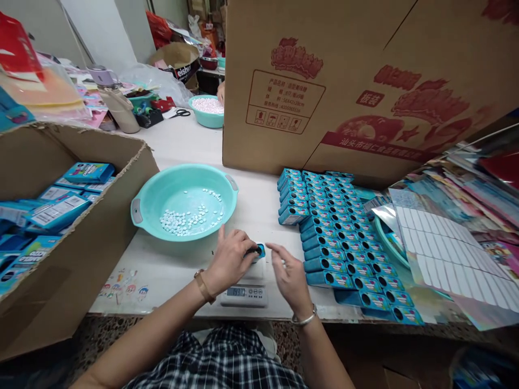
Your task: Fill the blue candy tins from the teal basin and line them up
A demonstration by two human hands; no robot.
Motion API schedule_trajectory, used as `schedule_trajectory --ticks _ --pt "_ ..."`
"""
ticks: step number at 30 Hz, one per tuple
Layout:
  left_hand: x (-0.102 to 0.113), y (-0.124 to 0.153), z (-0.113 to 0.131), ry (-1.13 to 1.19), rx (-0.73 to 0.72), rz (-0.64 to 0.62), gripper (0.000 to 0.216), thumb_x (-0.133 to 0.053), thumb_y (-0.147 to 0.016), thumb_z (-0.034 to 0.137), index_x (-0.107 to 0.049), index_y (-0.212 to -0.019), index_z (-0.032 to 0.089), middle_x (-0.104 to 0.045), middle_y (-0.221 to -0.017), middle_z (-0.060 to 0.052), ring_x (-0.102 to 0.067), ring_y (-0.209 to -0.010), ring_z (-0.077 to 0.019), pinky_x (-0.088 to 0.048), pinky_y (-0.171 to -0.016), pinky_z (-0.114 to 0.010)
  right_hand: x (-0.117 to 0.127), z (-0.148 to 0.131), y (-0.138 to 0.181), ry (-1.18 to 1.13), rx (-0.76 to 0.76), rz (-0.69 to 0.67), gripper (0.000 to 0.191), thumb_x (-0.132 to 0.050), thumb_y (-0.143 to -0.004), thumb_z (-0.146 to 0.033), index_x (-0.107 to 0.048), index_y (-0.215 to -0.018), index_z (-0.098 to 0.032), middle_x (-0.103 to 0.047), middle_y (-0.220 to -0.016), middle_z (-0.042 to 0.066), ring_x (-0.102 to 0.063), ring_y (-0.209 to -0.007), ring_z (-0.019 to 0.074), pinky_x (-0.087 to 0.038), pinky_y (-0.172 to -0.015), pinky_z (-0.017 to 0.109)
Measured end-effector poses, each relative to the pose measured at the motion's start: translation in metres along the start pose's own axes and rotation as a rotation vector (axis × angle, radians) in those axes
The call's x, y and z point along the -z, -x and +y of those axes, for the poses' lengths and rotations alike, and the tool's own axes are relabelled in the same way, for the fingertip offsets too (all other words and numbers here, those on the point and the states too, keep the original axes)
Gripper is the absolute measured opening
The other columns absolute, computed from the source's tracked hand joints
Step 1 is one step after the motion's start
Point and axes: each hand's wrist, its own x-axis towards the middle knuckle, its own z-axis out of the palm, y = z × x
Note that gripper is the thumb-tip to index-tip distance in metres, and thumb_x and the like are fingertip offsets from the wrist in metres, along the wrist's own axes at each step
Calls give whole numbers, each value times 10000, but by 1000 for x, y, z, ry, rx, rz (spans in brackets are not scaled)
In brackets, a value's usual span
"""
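Observation:
My left hand (229, 258) grips a small blue box (258, 250) and holds it on a small digital scale (246, 293) whose display shows digits. Beside it on the right, my right hand (288, 275) hovers over the scale with fingers slightly curled and apart, holding nothing I can see. A teal basin (146, 199) with several small white tablets (182, 220) sits just beyond my left hand. Rows of several identical blue boxes (336, 232) with round holes lie to the right of my right hand.
An open cardboard box (81, 237) with blue packages stands at left. A large printed carton (365, 81) stands behind the rows. Sticker sheets (446, 254) lie at right. At the far end a second teal bowl (206, 111) of tablets sits by another person's hand (221, 93).

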Motion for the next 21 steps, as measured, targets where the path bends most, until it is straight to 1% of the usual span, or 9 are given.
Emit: schedule_trajectory --ticks 2,4,6,8,10,12,14,17,21 --pt "17 6 -4 103 30 187 115 -608 -883 277 -677 -968 245 -663 -938 -22 -595 -984 -220 -271 -1101 -585 11 -1 -5 -279 -111 161 147 -615 -865 -284 -695 -973 -227 -533 -584 -46 -449 -475 73 -378 -435 171" --pt "41 19 -12 191 93 477 139 -617 -877 250 -668 -1006 239 -667 -992 -23 -606 -1026 -205 -374 -1070 -474 25 1 -10 -622 -232 246 121 -642 -845 -310 -652 -893 -199 -391 -515 -91 -280 -388 42 -241 -351 147" --pt "65 37 -22 225 196 701 150 -640 -857 240 -674 -1003 228 -662 -999 -18 -618 -998 -192 -450 -989 -385 37 6 -13 -909 -341 232 139 -667 -822 -297 -599 -801 -178 -349 -526 -102 -236 -377 27 -221 -339 140" --pt "80 59 -33 235 326 782 154 -651 -848 258 -686 -992 214 -660 -967 -14 -622 -926 -174 -480 -903 -322 45 13 -14 -1092 -418 205 152 -677 -813 -267 -568 -772 -169 -358 -552 -98 -279 -389 24 -270 -355 138" --pt "81 82 -44 253 453 744 163 -652 -847 297 -693 -974 204 -663 -936 -15 -615 -879 -163 -485 -839 -284 46 17 -15 -1194 -453 221 130 -674 -812 -247 -570 -808 -169 -386 -578 -89 -352 -424 29 -335 -395 140" --pt "72 103 -54 296 557 659 188 -656 -839 342 -695 -960 203 -670 -930 -19 -617 -878 -167 -486 -823 -271 43 17 -15 -1231 -476 240 118 -665 -810 -233 -588 -874 -171 -419 -604 -78 -408 -466 40 -385 -435 152" --pt "58 120 -61 354 629 578 219 -663 -826 374 -694 -960 203 -675 -944 -24 -624 -900 -177 -490 -842 -279 38 13 -16 -1222 -484 235 160 -654 -799 -195 -602 -948 -171 -445 -633 -70 -421 -483 41 -393 -441 152" --pt "40 132 -66 434 660 488 249 -658 -826 393 -685 -974 196 -668 -966 -35 -624 -930 -188 -494 -862 -296 28 7 -17 -1122 -492 185 245 -649 -783 -153 -614 -1025 -167 -448 -648 -72 -351 -441 24 -305 -375 124" --pt "28 129 -61 497 629 420 252 -641 -841 398 -677 -981 191 -667 -964 -41 -624 -928 -184 -501 -864 -299 14 0 -17 -825 -474 98 143 -682 -804 -289 -613 -875 -185 -396 -589 -88 -211 -401 19 -161 -340 128"
